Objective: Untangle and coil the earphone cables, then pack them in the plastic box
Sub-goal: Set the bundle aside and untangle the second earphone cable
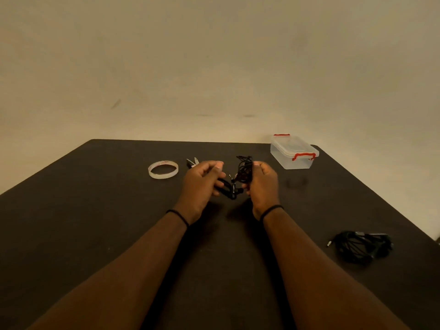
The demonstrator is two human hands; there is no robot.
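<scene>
A tangled bunch of black earphone cable (243, 171) hangs between both hands above the middle of the dark table. My right hand (263, 184) grips the main bundle, fingers curled round it. My left hand (202, 184) holds a lower loop of the same cable near the plug. A second black earphone cable (362, 246) lies in a loose heap on the table at the right. The clear plastic box (294, 152) with red clips stands closed at the back right corner.
A roll of clear tape (163, 169) lies at the back left of my hands. Small scissors (192, 162) lie just beyond my left hand, partly hidden by it. The table's (95, 210) right edge runs close to the second cable. A plain wall stands behind.
</scene>
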